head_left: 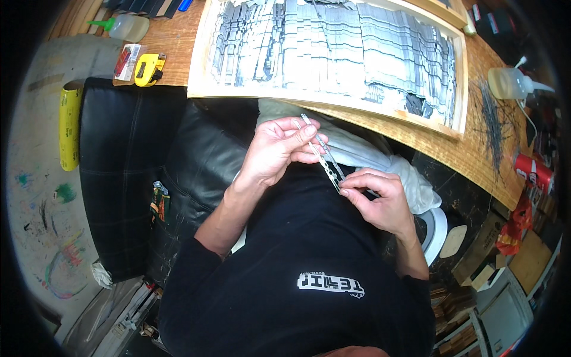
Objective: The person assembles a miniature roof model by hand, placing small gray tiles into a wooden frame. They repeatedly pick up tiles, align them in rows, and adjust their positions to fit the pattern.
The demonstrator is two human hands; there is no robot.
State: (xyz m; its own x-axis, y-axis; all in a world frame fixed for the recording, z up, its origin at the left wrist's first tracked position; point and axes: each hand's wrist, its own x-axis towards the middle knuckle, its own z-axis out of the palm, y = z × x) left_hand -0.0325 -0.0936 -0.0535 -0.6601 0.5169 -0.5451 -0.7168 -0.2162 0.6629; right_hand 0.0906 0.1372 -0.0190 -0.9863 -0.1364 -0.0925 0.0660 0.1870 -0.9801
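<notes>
My left hand (276, 149) pinches the upper part of two thin, narrow strips (326, 159) between thumb and fingers. They are pale with dark patches and lie close together, slanting down to the right. At their lower end my right hand (380, 199) closes thumb and fingertips on them. Both hands hover above my lap, in front of the table edge. Just beyond them is a shallow wooden-framed tray (326, 101), packed with rows of thin grey, black and white strips (333, 50).
The wooden table (476, 172) bears a pile of thin dark slivers (492, 128), a glue bottle (510, 83) and a red can (533, 171). At the left stand a yellow tape measure (150, 69) and a green-tipped bottle (126, 27). A black leather sofa (128, 178) is beside me.
</notes>
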